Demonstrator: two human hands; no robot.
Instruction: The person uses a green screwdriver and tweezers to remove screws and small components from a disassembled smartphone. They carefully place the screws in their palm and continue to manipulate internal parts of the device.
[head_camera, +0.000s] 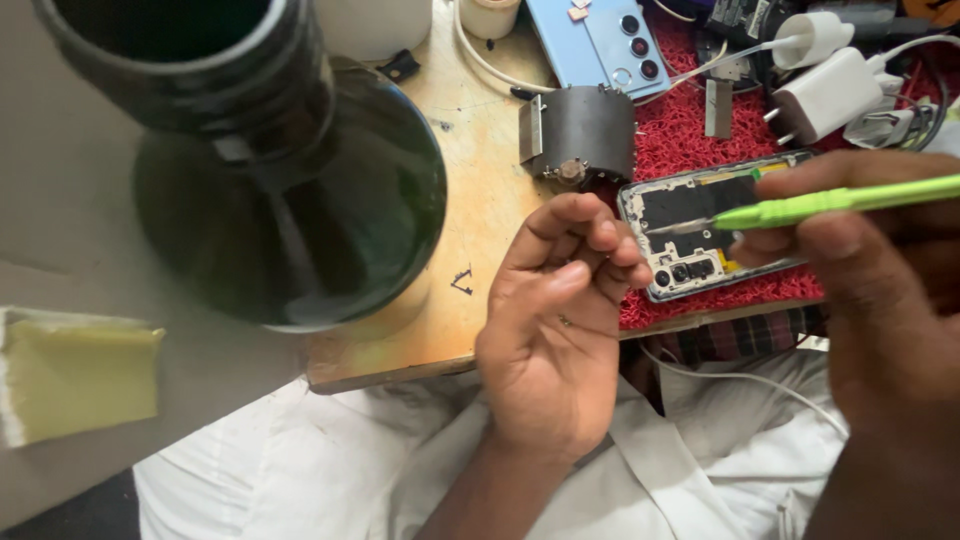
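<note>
An opened phone (700, 240) with its back cover off lies on a red mat (690, 140), showing the board and camera modules. My right hand (880, 290) grips a green screwdriver (840, 202) whose metal tip rests over the phone's inside. My left hand (560, 320) hovers at the phone's left edge with fingers curled together; whether something small is pinched in them I cannot tell.
A large dark round lamp or magnifier base (290, 180) fills the upper left. A grey metal part (580, 130) stands on the wooden board (470, 200). A light blue phone back (600, 40), white chargers (820, 90) and cables lie behind. A yellow sponge (75, 375) is at left.
</note>
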